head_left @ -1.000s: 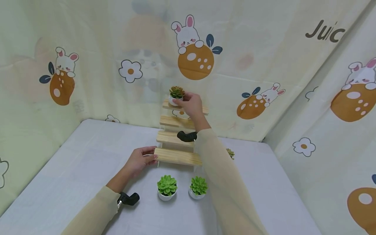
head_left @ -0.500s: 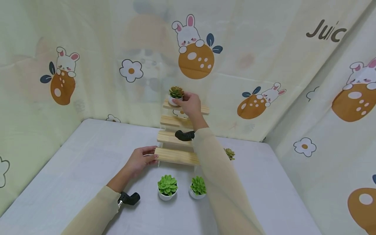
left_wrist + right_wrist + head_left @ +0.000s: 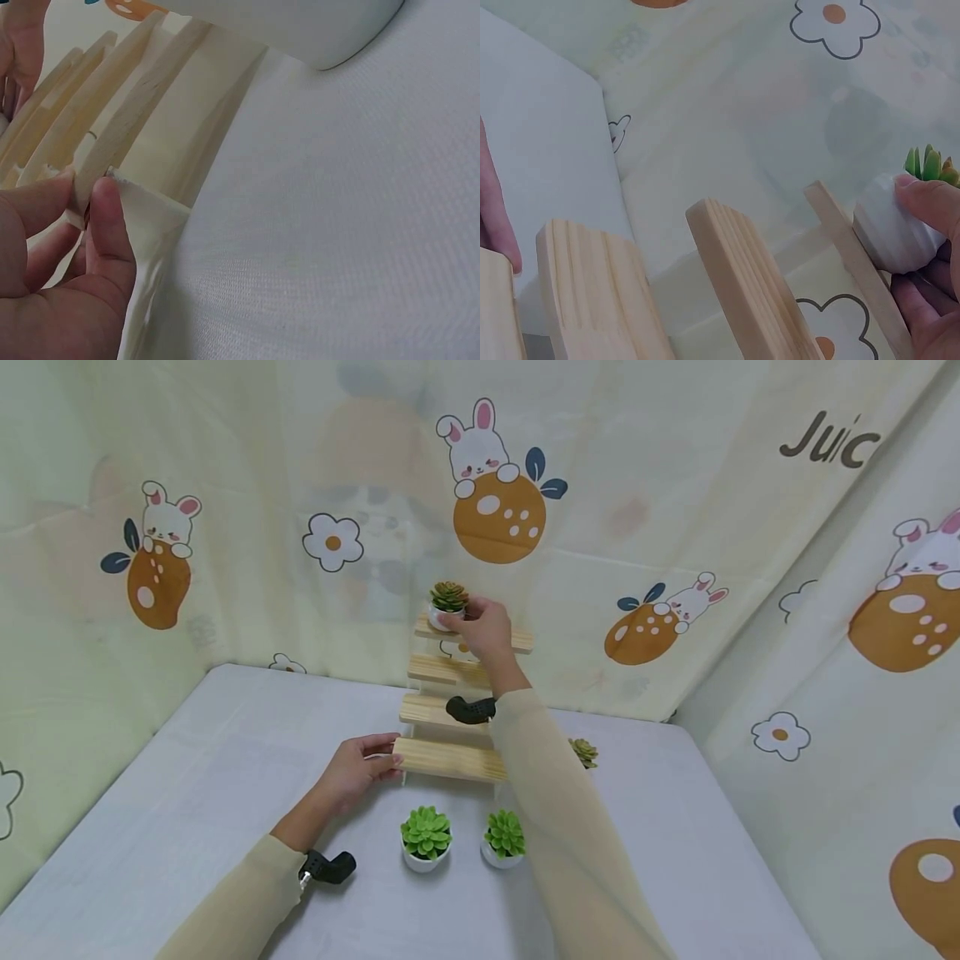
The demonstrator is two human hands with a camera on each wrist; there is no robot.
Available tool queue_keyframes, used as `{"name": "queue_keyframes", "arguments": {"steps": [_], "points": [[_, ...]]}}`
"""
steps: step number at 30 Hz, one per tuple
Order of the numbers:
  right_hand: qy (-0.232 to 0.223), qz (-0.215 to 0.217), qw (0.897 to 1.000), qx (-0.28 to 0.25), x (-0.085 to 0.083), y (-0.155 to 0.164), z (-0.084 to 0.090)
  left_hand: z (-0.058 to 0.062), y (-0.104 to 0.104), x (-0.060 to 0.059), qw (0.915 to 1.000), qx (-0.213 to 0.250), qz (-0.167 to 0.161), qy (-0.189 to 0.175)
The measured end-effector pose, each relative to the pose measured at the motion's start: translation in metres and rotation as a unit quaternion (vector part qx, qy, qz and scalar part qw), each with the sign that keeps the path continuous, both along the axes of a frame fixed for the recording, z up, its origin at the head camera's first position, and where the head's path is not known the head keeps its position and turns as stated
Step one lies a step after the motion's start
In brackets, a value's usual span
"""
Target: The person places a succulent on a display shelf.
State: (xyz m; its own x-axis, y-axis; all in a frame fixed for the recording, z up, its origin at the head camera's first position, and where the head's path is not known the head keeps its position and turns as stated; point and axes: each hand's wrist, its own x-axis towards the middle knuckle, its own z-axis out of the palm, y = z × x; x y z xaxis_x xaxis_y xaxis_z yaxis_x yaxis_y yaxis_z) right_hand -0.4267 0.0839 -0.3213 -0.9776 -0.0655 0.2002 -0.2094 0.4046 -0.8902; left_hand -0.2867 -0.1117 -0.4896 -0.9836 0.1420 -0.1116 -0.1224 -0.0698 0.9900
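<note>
A reddish-green succulent (image 3: pixel 448 596) in a white pot (image 3: pixel 444 619) is located at the left end of the top tier (image 3: pixel 522 640) of a stepped wooden stand. The pot is pinched by the right hand (image 3: pixel 487 628), with the thumb laid on the near side of its wall and the fingers curled round its lower part; in the right wrist view its base appears to be in contact with the board. The lowest tier (image 3: pixel 450 761) is pinched at its left end by the grip of the left hand (image 3: pixel 90 247), by which the stand is probably steadied. On the desk (image 3: pixel 187 785), in front of the stand, two bright green succulents are set side by side: the left plant (image 3: pixel 425 835) in full view, the right plant (image 3: pixel 504 835) partly covered by the right sleeve (image 3: pixel 585 852). To the right of the stand a further succulent (image 3: pixel 584 752) is shown, its pot hidden by the same sleeve. Progress may be judged as early: one plant is brought to the top tier but not yet released, and three are left off the stand. Behind, a curtain (image 3: pixel 247 577) printed with rabbits and flowers is hung.
</note>
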Motion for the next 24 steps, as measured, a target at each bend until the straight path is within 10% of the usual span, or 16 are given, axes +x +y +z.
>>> {"name": "queue_keyframes", "arguments": {"steps": [24], "points": [[0.062,-0.008,0.993,-0.098,0.029,0.039,-0.013,-0.003,0.001,-0.002,1.0000,-0.001,0.005,-0.007]]}}
